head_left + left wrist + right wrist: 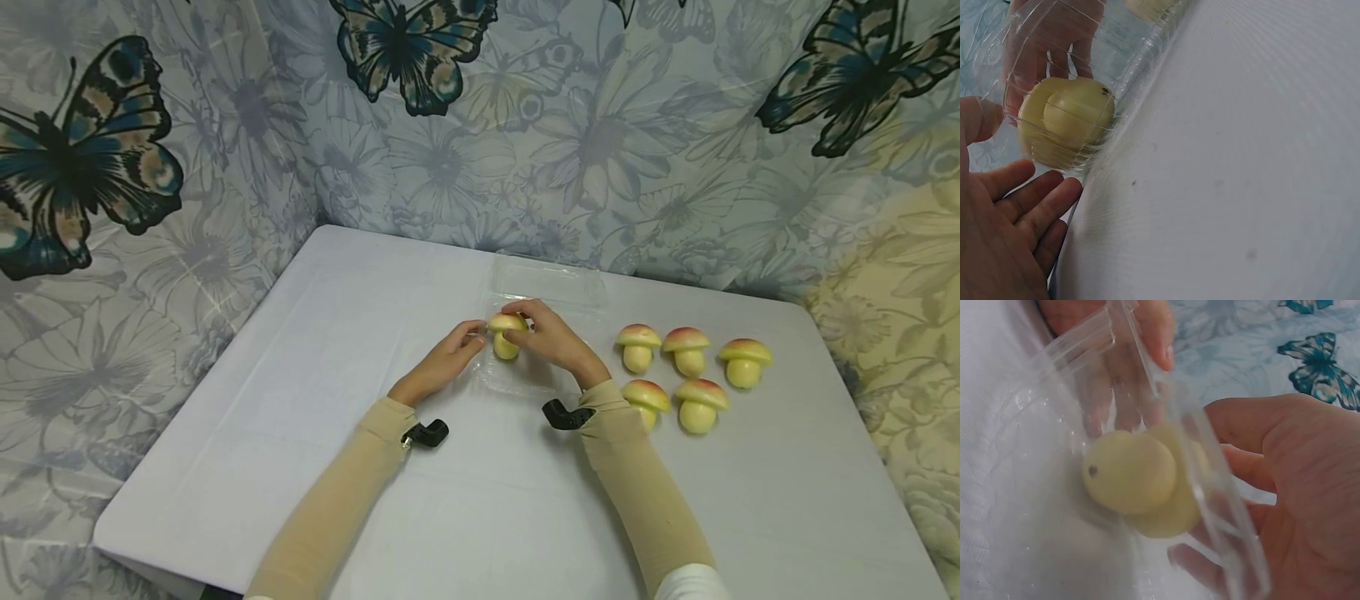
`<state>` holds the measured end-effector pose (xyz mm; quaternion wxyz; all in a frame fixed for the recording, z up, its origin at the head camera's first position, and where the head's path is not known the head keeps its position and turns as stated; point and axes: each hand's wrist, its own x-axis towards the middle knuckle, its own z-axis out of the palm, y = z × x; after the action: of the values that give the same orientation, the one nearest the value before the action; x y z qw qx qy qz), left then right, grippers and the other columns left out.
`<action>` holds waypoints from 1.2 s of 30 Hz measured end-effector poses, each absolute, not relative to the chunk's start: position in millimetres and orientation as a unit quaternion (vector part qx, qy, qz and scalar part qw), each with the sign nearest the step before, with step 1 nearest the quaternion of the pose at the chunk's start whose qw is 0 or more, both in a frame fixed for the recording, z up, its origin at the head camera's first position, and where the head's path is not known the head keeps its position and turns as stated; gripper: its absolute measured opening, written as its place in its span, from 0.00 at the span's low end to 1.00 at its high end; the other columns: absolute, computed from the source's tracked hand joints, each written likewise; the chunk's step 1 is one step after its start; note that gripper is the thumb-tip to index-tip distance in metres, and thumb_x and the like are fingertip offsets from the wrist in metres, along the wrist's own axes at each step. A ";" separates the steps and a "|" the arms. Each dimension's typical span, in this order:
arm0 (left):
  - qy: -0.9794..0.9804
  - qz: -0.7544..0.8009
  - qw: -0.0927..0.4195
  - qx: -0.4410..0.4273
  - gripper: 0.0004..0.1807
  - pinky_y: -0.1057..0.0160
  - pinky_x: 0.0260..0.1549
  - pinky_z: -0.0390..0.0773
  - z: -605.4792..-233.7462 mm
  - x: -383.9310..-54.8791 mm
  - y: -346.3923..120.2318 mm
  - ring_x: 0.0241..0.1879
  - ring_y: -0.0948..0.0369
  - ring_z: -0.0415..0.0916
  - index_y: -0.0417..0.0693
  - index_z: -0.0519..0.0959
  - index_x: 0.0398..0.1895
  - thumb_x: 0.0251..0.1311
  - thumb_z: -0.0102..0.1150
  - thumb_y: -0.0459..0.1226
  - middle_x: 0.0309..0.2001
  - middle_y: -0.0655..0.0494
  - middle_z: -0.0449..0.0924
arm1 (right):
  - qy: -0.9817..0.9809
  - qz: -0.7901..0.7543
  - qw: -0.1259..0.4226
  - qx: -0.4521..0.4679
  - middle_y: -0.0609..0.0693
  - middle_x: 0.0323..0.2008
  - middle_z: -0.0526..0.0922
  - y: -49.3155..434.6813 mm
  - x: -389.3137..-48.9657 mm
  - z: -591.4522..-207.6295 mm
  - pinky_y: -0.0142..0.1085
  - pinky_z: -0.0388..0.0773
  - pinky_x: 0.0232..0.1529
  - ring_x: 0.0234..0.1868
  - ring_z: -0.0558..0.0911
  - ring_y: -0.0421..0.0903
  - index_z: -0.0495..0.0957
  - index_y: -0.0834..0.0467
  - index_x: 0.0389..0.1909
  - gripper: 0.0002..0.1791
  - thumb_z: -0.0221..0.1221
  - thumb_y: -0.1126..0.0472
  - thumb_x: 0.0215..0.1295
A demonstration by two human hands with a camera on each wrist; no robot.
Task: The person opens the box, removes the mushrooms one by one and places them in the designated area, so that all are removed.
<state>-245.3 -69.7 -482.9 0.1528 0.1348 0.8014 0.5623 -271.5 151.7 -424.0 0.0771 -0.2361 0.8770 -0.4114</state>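
Observation:
A yellow mushroom [506, 346] with a reddish cap sits inside a clear plastic container [525, 385], toward its left side. My right hand [551, 333] holds this mushroom by the cap, thumb and fingers around it. At the container's left wall is my left hand [450, 358], its fingers loosely extended. In the left wrist view the left hand [1016, 219] has its fingertips close against the plastic, with the mushroom [1079, 115] seen through the wall. The right wrist view shows the mushroom's rounded stem [1125, 472] behind clear plastic, beside the right hand [1297, 481].
Several more mushrooms [697, 406] lie in two rows on the white table [337, 317], right of the container; the right forearm partly covers one. The container's transparent lid [551, 279] lies toward the back edge, near the butterfly-patterned wall covering [450, 167].

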 end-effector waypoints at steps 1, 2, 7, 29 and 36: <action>0.801 0.563 0.153 0.134 0.28 0.45 0.71 0.66 -482.8 -245.2 -69.8 0.71 0.53 0.67 0.62 0.61 0.75 0.77 0.43 0.56 0.73 0.56 0.67 | 0.877 -0.411 0.078 -0.236 0.65 0.62 0.76 151.2 -271.7 -424.2 0.58 0.69 0.65 0.63 0.73 0.60 0.75 0.67 0.62 0.22 0.62 0.66 0.68; 0.801 0.564 0.152 0.133 0.28 0.45 0.71 0.66 -482.6 -245.1 -69.9 0.72 0.53 0.67 0.62 0.62 0.75 0.77 0.43 0.56 0.73 0.56 0.66 | 0.877 -0.412 0.079 -0.236 0.65 0.63 0.75 150.8 -271.9 -424.2 0.58 0.69 0.65 0.63 0.73 0.60 0.75 0.67 0.62 0.23 0.62 0.66 0.68; 0.797 0.569 0.153 0.133 0.27 0.45 0.71 0.66 -483.3 -245.0 -69.2 0.72 0.53 0.66 0.62 0.62 0.75 0.78 0.43 0.55 0.74 0.57 0.66 | 0.872 -0.416 0.102 -0.237 0.66 0.65 0.73 148.1 -273.3 -426.6 0.57 0.69 0.67 0.65 0.72 0.61 0.73 0.68 0.65 0.25 0.61 0.66 0.68; 0.809 0.553 0.145 0.137 0.28 0.46 0.69 0.69 -483.2 -245.5 -70.1 0.70 0.52 0.69 0.59 0.62 0.75 0.77 0.43 0.55 0.71 0.53 0.69 | 0.885 -0.381 0.107 -0.246 0.63 0.64 0.76 141.4 -276.4 -433.5 0.53 0.74 0.60 0.58 0.77 0.58 0.74 0.63 0.66 0.26 0.63 0.66 0.67; 0.811 0.552 0.144 0.129 0.28 0.46 0.69 0.68 -483.3 -245.8 -69.5 0.70 0.53 0.69 0.61 0.62 0.75 0.77 0.43 0.56 0.71 0.54 0.69 | 0.883 -0.395 0.119 -0.226 0.63 0.65 0.74 142.8 -275.4 -430.1 0.53 0.74 0.59 0.57 0.77 0.59 0.69 0.63 0.69 0.29 0.61 0.66 0.68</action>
<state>-245.8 -69.5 -483.3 0.1439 0.1291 0.8115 0.5515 -275.4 142.8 -430.1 0.1188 -0.2257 0.8826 -0.3949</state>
